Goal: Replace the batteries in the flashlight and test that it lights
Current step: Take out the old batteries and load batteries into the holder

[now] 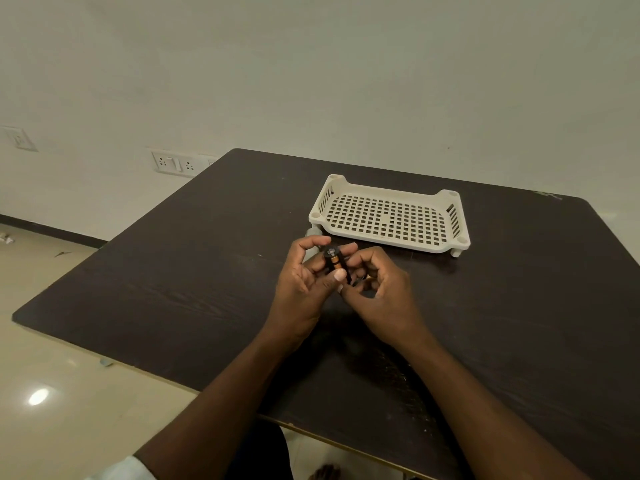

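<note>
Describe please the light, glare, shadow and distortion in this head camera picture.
Head view: dim, soft light; one bright glare spot on the glossy cream floor tiles; a faint shadow on the dark wooden table beneath the forearms; wide-angle bending curves the table edges; the small black and orange battery holder between the hands is too small to show detail.

A dark wood-grain table [194, 271] stands against a plain pale wall [311, 64]. Left of the table, a white socket plate [172, 164] sits low on the wall, with another socket [19, 138] farther left. Below the table's left edge lies glossy cream floor [52, 341], showing a bright light reflection [38, 396].
</note>
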